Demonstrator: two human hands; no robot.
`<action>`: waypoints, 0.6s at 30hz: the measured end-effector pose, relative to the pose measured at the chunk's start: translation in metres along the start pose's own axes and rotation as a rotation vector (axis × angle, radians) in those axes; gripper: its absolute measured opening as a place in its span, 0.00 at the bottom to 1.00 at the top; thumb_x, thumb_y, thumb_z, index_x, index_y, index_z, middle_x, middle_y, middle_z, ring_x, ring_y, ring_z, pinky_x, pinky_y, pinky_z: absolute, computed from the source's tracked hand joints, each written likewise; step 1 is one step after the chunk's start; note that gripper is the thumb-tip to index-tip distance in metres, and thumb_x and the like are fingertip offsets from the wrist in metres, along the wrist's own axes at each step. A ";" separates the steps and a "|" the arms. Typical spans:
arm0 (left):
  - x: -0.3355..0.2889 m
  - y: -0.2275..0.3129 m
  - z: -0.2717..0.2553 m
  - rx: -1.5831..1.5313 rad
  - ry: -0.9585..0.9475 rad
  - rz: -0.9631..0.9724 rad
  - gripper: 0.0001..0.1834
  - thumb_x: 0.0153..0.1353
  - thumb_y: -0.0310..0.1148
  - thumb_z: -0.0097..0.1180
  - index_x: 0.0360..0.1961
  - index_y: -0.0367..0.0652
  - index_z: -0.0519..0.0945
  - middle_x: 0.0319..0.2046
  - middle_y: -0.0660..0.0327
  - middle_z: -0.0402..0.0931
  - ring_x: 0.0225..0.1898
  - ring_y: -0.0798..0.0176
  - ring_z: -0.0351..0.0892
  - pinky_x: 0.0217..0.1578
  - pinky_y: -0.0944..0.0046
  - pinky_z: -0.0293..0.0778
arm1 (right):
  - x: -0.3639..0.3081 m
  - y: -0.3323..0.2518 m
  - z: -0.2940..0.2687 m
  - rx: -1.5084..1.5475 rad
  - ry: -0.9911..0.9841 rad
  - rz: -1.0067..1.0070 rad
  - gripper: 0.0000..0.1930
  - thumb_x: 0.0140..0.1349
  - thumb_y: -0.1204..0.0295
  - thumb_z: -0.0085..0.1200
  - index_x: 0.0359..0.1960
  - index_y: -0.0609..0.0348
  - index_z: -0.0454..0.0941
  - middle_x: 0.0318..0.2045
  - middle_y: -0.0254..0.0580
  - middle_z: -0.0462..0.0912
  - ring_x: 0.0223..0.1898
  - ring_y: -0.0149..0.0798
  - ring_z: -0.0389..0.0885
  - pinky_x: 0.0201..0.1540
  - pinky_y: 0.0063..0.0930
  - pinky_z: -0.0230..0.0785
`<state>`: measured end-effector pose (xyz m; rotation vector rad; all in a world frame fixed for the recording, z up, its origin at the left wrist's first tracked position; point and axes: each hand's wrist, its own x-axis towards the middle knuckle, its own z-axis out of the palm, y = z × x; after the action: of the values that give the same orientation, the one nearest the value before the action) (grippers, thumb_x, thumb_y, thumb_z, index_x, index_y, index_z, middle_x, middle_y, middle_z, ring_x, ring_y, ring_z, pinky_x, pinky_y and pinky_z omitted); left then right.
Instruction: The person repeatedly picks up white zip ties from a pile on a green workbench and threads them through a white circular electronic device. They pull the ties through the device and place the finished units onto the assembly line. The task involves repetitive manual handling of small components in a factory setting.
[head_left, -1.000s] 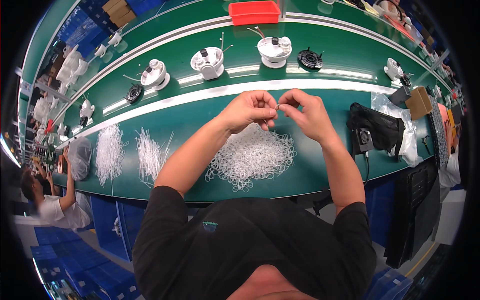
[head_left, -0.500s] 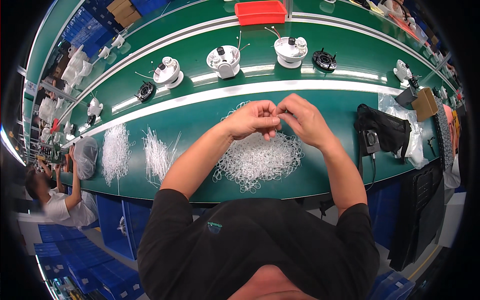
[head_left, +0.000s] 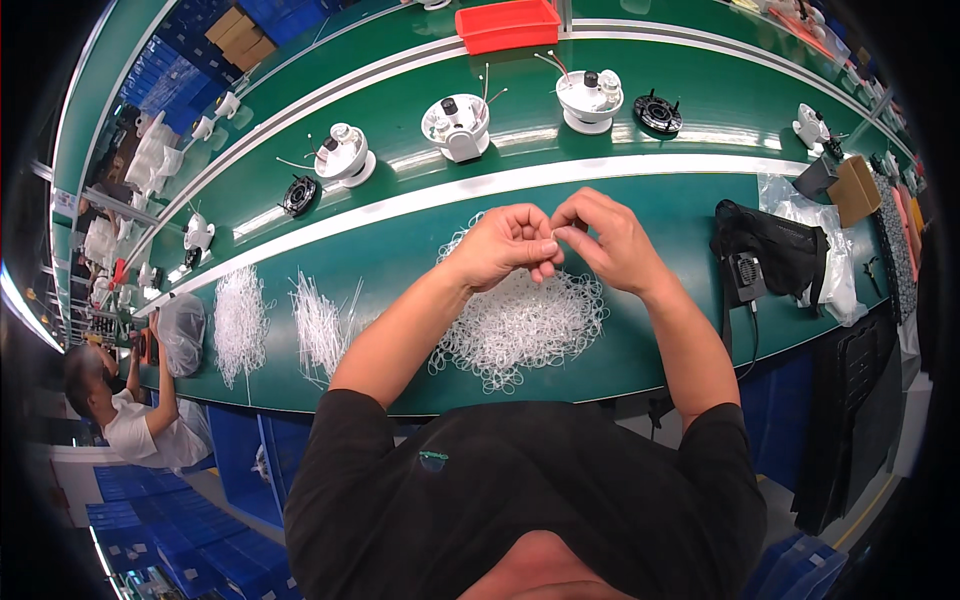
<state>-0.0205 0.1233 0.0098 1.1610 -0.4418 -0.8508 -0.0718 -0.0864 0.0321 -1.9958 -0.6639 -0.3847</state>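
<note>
My left hand and my right hand meet above a heap of white looped plastic ties. Both hands are closed, thumbs and fingertips pinched together almost touching. Whatever sits between the fingertips is too small to make out. To the left of my left forearm lies a bundle of straight white plastic ties. Farther left is another pile of thin white ties.
Past the white rail stand white round housings with wires and black ring-shaped parts. A red tray lies farther back. At right are a black bag and a cardboard box. A co-worker works at far left.
The view has tilted slightly. The white housings beyond the rail have shifted a little to the right, while the red tray appears farther left. My hands stay pinched together over the heap.
</note>
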 end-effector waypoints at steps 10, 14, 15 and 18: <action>0.028 0.034 -0.102 -0.009 0.718 0.359 0.12 0.66 0.31 0.59 0.42 0.32 0.78 0.33 0.56 0.80 0.29 0.65 0.80 0.27 0.66 0.81 | -0.013 0.012 -0.015 0.015 0.047 0.207 0.06 0.62 0.74 0.58 0.37 0.63 0.79 0.32 0.41 0.80 0.29 0.36 0.77 0.35 0.29 0.71; 0.061 0.042 -0.180 0.142 0.999 0.227 0.25 0.66 0.43 0.59 0.49 0.28 0.73 0.43 0.49 0.76 0.32 0.56 0.82 0.27 0.63 0.83 | -0.015 0.025 -0.015 -0.016 0.122 0.360 0.12 0.63 0.69 0.58 0.43 0.64 0.81 0.35 0.42 0.82 0.32 0.35 0.78 0.38 0.29 0.71; 0.069 0.044 -0.182 0.167 0.971 0.156 0.25 0.66 0.43 0.59 0.49 0.28 0.72 0.43 0.49 0.76 0.33 0.54 0.83 0.27 0.62 0.84 | -0.015 0.029 -0.012 -0.018 0.154 0.373 0.13 0.64 0.67 0.58 0.43 0.64 0.81 0.36 0.44 0.82 0.32 0.37 0.79 0.38 0.30 0.72; 0.090 0.044 -0.182 0.228 0.865 0.050 0.25 0.68 0.43 0.57 0.50 0.27 0.71 0.44 0.47 0.76 0.36 0.50 0.84 0.29 0.59 0.85 | -0.009 0.038 -0.006 -0.018 0.218 0.433 0.17 0.65 0.61 0.56 0.46 0.63 0.82 0.39 0.50 0.83 0.36 0.45 0.81 0.43 0.36 0.73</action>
<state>0.1782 0.1714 -0.0260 1.5908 0.1537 -0.1969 -0.0560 -0.1092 0.0038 -2.0114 -0.0852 -0.3378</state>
